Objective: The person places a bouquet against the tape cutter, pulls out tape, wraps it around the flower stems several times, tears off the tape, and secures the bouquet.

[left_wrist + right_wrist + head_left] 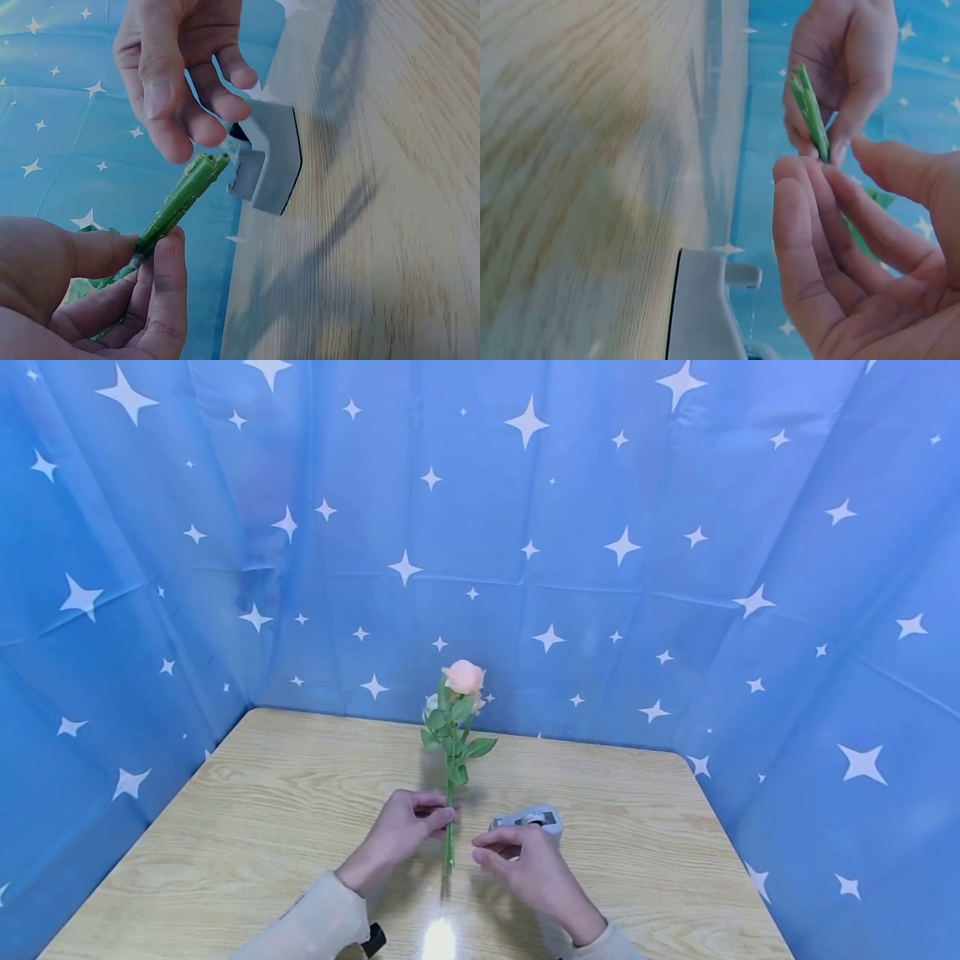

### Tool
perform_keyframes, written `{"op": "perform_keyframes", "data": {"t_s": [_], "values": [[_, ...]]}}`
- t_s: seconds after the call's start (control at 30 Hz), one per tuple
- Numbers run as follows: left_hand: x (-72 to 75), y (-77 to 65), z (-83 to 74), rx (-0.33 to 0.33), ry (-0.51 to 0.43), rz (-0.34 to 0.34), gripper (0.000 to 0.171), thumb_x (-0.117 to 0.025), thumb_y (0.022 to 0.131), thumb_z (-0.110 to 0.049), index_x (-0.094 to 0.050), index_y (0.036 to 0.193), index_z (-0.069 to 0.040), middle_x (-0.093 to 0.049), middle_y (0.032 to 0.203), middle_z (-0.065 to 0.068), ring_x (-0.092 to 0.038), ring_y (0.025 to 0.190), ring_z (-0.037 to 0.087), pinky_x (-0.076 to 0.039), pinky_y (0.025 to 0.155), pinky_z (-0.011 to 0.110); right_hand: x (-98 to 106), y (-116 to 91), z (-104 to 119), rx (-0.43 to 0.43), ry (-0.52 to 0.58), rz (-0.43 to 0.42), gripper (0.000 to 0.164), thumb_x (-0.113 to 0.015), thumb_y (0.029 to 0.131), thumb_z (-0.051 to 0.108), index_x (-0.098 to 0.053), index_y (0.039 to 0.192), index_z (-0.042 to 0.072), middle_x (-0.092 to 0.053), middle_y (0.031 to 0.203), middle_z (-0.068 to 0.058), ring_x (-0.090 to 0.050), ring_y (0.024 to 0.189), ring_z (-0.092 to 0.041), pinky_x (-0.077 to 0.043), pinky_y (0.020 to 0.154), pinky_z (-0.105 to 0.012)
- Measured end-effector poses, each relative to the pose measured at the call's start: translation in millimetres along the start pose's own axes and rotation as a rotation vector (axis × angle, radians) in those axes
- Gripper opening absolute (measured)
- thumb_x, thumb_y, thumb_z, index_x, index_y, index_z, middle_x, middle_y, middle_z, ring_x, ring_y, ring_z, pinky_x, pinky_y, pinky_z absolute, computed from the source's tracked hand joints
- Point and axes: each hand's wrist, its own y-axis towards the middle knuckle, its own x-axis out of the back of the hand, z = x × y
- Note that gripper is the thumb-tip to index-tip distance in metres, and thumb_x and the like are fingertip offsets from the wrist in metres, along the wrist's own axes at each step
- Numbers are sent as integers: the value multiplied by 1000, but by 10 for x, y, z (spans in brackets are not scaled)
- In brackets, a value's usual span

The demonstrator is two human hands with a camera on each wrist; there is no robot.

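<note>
A small bunch of roses (pixel 463 677), peach and whitish blooms with green leaves, stands upright over the table. My left hand (pixel 405 828) pinches its green stems (pixel 184 196) between thumb and fingers, with the cut ends sticking out below. A shiny patch shows on the stems beside the left thumb in the left wrist view. To the right of the stems is my right hand (pixel 531 863), fingers loosely bent and thumb apart from them, with nothing visible between. Just behind the right hand sits a grey tape dispenser (pixel 552 820), partly hidden by it.
The wood-grain table (pixel 262 802) has rounded far corners. A blue curtain (pixel 480 527) with white stars hangs behind and along both sides. Close to the left sleeve (pixel 322 917) is a small black object (pixel 373 939) at the near edge of the view.
</note>
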Motion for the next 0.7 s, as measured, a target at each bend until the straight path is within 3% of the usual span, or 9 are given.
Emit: {"op": "perform_keyframes", "data": {"t_s": [0.13,0.33,0.7], "values": [[56,-20,17,-18,35,1,32,-78,112,-11,-78,135,12,-84,126,29,-86,109,29,-75,99,44,29,-6,-13,1,-60,-36,25,-83,111,31,-89,126,11,-89,117,0,-79,96,-6,-66,82,-22],[161,-44,51,-52,116,-11,27,-79,111,-10,-82,129,10,-86,122,26,-86,104,26,-76,92,38,86,-2,-25,6,-65,-73,23,-83,112,31,-89,124,13,-88,123,-3,-80,97,-7,-67,83,-22],[327,-42,140,-31,259,-62,30,-85,106,-11,-82,128,9,-89,109,16,-84,88,20,-75,80,35,158,-19,-51,9,-44,-145,17,-84,110,27,-89,123,16,-87,120,1,-83,103,-12,-68,88,-21]]}}
